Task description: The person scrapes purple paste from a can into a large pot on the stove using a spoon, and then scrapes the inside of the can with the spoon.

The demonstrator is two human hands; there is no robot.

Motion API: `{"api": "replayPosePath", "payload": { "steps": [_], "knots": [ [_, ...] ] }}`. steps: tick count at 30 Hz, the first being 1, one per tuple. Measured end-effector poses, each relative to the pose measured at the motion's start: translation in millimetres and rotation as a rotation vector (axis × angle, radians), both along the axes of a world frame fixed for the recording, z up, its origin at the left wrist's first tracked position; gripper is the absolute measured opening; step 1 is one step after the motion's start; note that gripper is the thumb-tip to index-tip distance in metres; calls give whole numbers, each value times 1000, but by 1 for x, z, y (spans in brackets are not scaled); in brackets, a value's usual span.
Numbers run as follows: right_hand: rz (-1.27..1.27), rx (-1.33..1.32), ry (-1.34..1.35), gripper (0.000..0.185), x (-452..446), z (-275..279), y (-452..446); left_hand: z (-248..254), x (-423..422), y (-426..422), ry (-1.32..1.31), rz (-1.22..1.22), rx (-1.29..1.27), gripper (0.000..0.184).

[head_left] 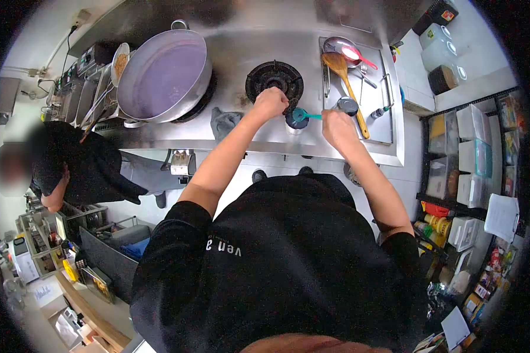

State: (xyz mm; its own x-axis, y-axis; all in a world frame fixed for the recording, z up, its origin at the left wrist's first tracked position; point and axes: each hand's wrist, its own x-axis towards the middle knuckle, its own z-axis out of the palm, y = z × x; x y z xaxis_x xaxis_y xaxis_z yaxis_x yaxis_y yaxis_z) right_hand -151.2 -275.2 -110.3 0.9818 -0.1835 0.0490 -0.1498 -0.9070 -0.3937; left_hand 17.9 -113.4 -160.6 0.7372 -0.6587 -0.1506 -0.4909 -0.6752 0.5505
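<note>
My right hand (340, 129) is closed around the handle of a teal spoon (314, 116). The spoon's bowl is over the mouth of a small jar (294, 130) at the stove's front edge. My left hand (271, 104) is above and left of the jar, beside a black burner (262, 76). Its fingers are pinched together, and whatever they hold is too small to make out. A dark round lid or jar top (347, 106) sits just above my right hand. A crumpled grey cloth (225, 123) lies left of my left hand.
A large pot (201, 70) of purple liquid stands on the left burner. A tray (385, 132) on the right carries a wooden spatula (348, 82), a bowl (334, 42) with a red-handled utensil, and a fork. A co-worker (88, 165) stands at the left.
</note>
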Motion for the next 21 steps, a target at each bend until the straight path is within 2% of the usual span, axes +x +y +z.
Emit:
{"api": "replayPosePath", "payload": {
  "steps": [4, 6, 9, 13, 15, 19, 21],
  "knots": [
    [-16, 24, 38, 17, 3, 0, 5, -4, 0, -1, -14, -21, 25, 20],
    [-55, 145, -19, 16, 0, 3, 12, -3, -1, 0, 1, -4, 36, 21],
    [-84, 190, -7, 16, 4, 2, 10, -3, -4, 0, 15, 20, 19, 22],
    [-125, 194, 21, 17, 11, -32, 1, -3, -7, 0, -6, 38, -15, 20],
    [16, -61, 16, 16, 13, -49, 0, -1, -7, 1, -14, 44, -18, 20],
    [86, -169, 36, 16, 4, -34, 7, -2, -3, -7, -91, 12, -10, 17],
    [223, -302, -118, 18, 2, -22, 8, 0, -1, -13, -129, -13, -26, 17]
  ]
}}
